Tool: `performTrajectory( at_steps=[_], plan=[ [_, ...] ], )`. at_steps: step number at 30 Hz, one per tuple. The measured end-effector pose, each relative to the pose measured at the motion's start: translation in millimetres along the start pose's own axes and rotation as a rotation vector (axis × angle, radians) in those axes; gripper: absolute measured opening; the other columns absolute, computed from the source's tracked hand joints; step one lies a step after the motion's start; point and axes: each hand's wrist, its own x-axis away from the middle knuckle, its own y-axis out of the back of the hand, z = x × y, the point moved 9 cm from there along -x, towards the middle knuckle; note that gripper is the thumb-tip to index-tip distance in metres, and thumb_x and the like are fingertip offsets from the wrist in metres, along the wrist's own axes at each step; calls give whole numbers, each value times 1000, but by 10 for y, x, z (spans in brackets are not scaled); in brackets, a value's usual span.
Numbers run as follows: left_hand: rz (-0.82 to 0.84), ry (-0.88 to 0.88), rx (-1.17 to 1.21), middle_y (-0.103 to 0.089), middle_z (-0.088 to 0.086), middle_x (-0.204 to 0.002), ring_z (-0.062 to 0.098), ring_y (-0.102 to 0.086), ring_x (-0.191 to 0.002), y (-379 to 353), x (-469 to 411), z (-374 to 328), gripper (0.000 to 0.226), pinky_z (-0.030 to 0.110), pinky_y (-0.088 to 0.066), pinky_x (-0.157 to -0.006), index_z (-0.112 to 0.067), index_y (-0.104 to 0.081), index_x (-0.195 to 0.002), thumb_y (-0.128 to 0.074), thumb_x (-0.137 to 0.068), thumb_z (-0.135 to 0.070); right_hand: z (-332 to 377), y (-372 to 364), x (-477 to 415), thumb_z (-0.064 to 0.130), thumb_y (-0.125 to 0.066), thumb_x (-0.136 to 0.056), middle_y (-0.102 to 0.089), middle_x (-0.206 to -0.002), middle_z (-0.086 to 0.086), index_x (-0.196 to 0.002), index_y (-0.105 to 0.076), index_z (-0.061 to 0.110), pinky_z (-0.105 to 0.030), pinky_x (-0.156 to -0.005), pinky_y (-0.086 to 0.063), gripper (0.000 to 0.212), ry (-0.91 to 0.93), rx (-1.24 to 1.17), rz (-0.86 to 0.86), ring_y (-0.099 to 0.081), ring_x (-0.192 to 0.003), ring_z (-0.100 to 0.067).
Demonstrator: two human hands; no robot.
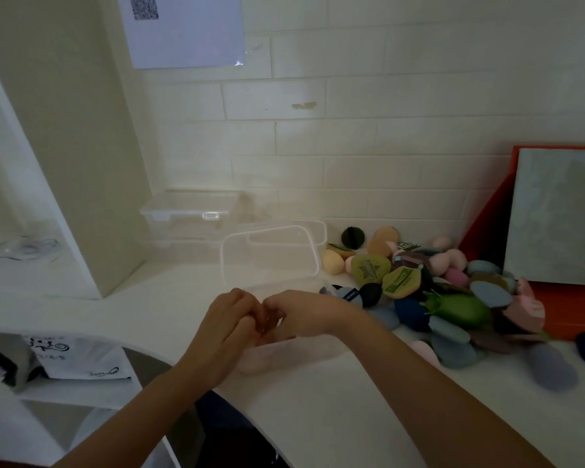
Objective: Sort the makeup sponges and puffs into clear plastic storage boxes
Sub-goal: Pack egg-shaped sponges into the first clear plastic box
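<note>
White counter (335, 417), pale tiled wall (385, 113), sponge pile (436, 292) right, both hands' grips unclear at clear box (271, 261).

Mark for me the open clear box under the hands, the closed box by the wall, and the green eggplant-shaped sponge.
open clear box (270, 251): head view, on its raised lid.
closed box (190, 207): head view, on its front edge.
green eggplant-shaped sponge (460, 307): head view, on its body.
</note>
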Motion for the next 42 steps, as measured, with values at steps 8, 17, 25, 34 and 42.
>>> performTrajectory(
  at_steps=[8,17,25,34,42],
  plan=[
    [246,-109,-284,-59,-23,-95,-16,-35,-114,-164,-29,30,44,13,-3,-111,-38,-57,-72,-14,-83,-45,-674,1285,665,18,-63,-89,-65,-80,3,-91,-67,13,-21,-67,-52,7,-187,-220,-608,-61,-71,-9],
    [213,-202,-343,-55,-7,-67,10,-47,-72,-169,-82,-107,54,19,-31,-75,-23,-61,-68,-14,-85,-43,-2116,1732,1401,29,-64,-82,-61,-101,-16,-100,-62,2,-28,-75,-50,32,-958,219,-696,-60,-91,-30],
    [199,-176,-340,-50,-6,-62,7,-42,-73,-172,-115,-103,55,17,-30,-70,-19,-60,-62,-16,-79,-47,-2536,1638,1364,55,-61,-71,-60,-105,-11,-116,-59,16,-35,-92,-47,60,-1090,82,-623,-59,-98,-28],
    [220,-205,-337,-55,-8,-67,6,-46,-71,-179,-136,-97,53,13,-28,-80,-21,-63,-69,-18,-80,-47,-2004,2089,1620,15,-60,-83,-58,-117,-15,-117,-56,6,-39,-93,-40,34,-1011,369,-824,-52,-110,-31],
    [251,-192,-423,-59,-1,-72,11,-49,-73,-225,-131,-61,59,26,-34,-84,-17,-63,-75,-11,-80,-46,-808,2003,1255,17,-62,-89,-62,-115,-10,-120,-61,5,-25,-81,-42,33,-402,55,-791,-57,-101,-20]
  ],
)
